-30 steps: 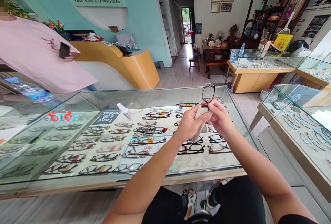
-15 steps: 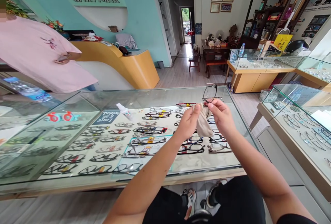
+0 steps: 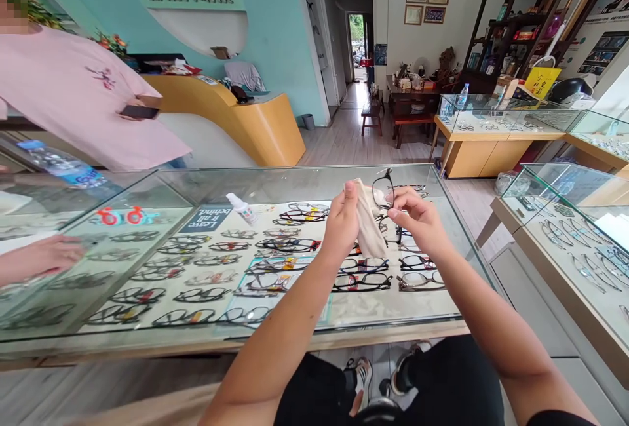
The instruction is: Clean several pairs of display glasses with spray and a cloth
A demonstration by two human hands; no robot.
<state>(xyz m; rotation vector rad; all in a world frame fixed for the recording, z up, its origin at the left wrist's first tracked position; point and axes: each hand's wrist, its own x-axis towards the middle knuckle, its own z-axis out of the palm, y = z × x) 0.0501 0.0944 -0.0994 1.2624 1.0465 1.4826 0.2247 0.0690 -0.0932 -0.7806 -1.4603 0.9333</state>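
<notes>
Your left hand (image 3: 344,221) grips a pale cloth (image 3: 368,224); your right hand (image 3: 419,217), a little apart from it, pinches the dark-rimmed glasses (image 3: 383,192). They stand tilted between your hands, above the glass display case (image 3: 393,311); whether cloth meets lens, you cannot tell.

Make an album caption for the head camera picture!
Left hand holding a beige cloth, right hand holding black-framed eyeglasses, above a glass display case.

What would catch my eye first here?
Probably the dark-framed glasses in the right hand, just right of centre, beside the pale cloth in the left hand. Rows of spectacles lie in the glass case below. At upper left stands a person in a pink shirt, holding a phone.
</notes>
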